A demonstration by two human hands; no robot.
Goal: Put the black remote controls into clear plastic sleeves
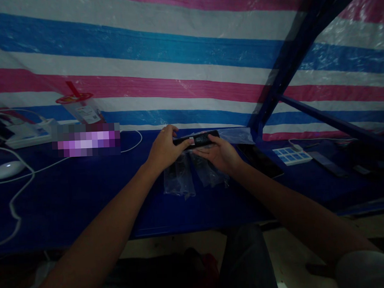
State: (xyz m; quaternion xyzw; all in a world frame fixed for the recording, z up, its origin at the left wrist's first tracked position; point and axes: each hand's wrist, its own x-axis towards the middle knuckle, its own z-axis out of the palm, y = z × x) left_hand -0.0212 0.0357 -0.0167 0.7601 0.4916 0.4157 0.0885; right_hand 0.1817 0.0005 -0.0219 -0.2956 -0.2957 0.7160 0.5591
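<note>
A slim black device (200, 139), long like a remote, is held level between both hands above the blue table (70, 196). My left hand (164, 150) grips its left end with the thumb on top. My right hand (220, 153) cups its right half from below. Clear plastic sleeves (180, 178) hang or lie just under the hands; I cannot tell whether either hand touches them. More clear plastic (234, 135) lies behind the device.
A white mouse (7, 169) and white cables (18, 185) lie at the left, near a white power strip (26, 134) and a red-lidded plastic cup (79, 107). A dark flat phone (261, 159), a blue-and-white pad (291, 155) and dark items sit right. A blue metal frame (290, 67) rises behind.
</note>
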